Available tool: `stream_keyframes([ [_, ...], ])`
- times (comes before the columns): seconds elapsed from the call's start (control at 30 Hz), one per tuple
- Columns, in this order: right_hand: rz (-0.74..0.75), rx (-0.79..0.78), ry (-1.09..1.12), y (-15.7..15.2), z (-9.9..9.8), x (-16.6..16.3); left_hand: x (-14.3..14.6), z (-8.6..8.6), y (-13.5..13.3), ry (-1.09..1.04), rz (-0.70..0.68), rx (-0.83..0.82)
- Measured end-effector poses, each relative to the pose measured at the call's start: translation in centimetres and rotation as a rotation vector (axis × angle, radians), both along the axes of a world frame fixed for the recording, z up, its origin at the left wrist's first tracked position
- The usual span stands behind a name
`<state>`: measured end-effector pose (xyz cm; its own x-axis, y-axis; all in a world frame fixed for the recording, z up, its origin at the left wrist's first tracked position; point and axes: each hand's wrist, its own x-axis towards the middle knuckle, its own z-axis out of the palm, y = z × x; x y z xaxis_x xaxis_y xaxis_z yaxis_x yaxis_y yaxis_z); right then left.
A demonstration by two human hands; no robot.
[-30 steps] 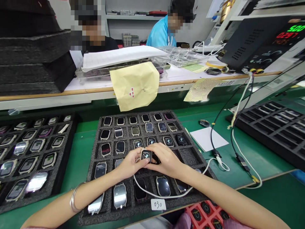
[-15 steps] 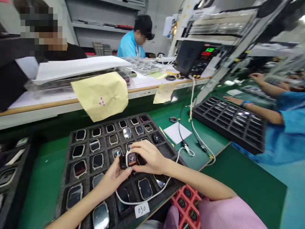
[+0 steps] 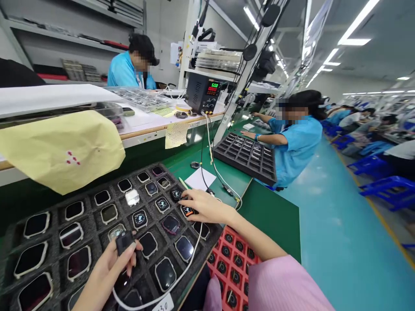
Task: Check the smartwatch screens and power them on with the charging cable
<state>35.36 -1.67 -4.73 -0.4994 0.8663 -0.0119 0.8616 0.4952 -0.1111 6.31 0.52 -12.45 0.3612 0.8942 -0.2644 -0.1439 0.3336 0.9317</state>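
Note:
A black foam tray point(image 3: 30, 248) with many pockets holds several smartwatch bodies. My left hand point(image 3: 108, 270) is at the tray's near side, fingers closed round a small black charger puck point(image 3: 124, 242) with a white cable point(image 3: 181, 276) trailing from it. My right hand point(image 3: 204, 206) reaches to the tray's right part and pinches a watch with a lit orange screen point(image 3: 188, 211), which sits at a pocket there.
A red tray point(image 3: 233, 263) of round parts lies under my right arm. White paper point(image 3: 201, 178) and cables lie on the green mat. A second black tray point(image 3: 248, 155) is in front of a co-worker in blue point(image 3: 296, 144). A power supply point(image 3: 202, 93) and yellow envelope point(image 3: 61, 149) are on the shelf.
My head turned right. My hands came apart: the left drew the black puck toward me, the right carried the lit watch out to the tray's right part.

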Motion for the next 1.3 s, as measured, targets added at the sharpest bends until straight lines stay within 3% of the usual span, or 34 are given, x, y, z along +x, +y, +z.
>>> stream_keyframes([
  [0.23,0.178,-0.084,-0.115,2.4,0.2,-4.8,-0.2,0.0,0.0,-0.018,-0.046,-0.018],
  [0.57,0.267,-0.088,-0.109,4.4,0.8,-4.3,-0.7,1.8,0.8,-0.106,-0.181,-0.013],
  [0.67,0.261,-0.082,0.025,4.7,1.4,-4.7,-0.8,2.0,1.2,-0.133,-0.185,-0.011],
  [0.77,0.245,-0.113,0.35,4.8,1.7,-6.8,-0.9,1.9,1.5,-0.172,-0.216,-0.001],
  [0.83,0.249,-0.115,0.466,4.8,1.5,-9.0,-1.0,1.7,1.6,-0.204,-0.229,0.013],
  [1.0,0.209,-0.087,0.377,4.7,-0.7,-12.9,-1.3,1.2,1.7,-0.296,-0.241,0.015],
  [1.3,0.292,0.058,0.375,5.3,-2.6,-12.3,-1.0,0.2,1.9,-0.189,-0.1,0.163],
])
